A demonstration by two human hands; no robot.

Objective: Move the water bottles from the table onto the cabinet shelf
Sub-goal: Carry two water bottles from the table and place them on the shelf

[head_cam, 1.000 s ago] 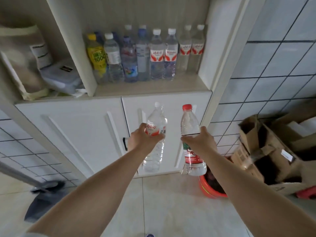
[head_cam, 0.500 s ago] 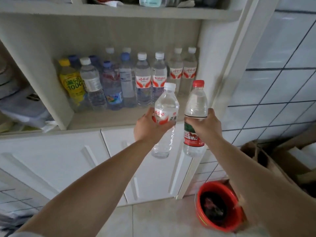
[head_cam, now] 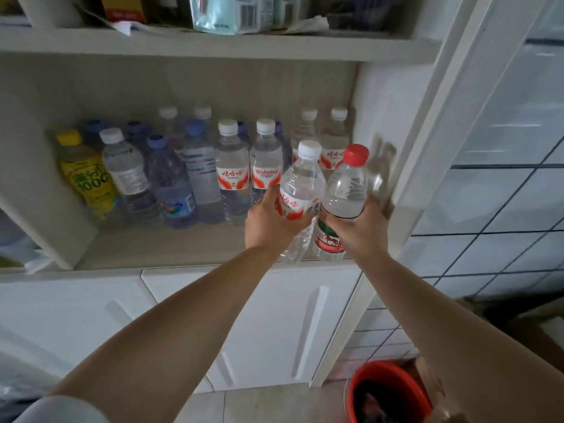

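My left hand [head_cam: 270, 221] grips a clear white-capped water bottle [head_cam: 300, 181] with a red and white label. Beside it, my right hand [head_cam: 361, 228] grips a clear red-capped water bottle [head_cam: 346, 190] with a red and green label. Both bottles are upright and side by side, at the front right of the cabinet shelf [head_cam: 171, 245], their bases level with its front edge. Whether they rest on the shelf I cannot tell. Several bottles stand in rows at the back of the shelf [head_cam: 232, 166], among them a yellow drink bottle [head_cam: 87, 175].
The cabinet's white side panel [head_cam: 406, 148] stands just right of my right hand. An upper shelf [head_cam: 213, 44] with boxes and packets hangs above. White cabinet doors [head_cam: 268, 325] lie below, a red bucket [head_cam: 387, 395] sits on the floor at lower right, and a tiled wall [head_cam: 503, 193] is on the right.
Both hands have raised the two bottles from in front of the cabinet doors up and forward to the shelf's front right part. The view has moved closer and upward.
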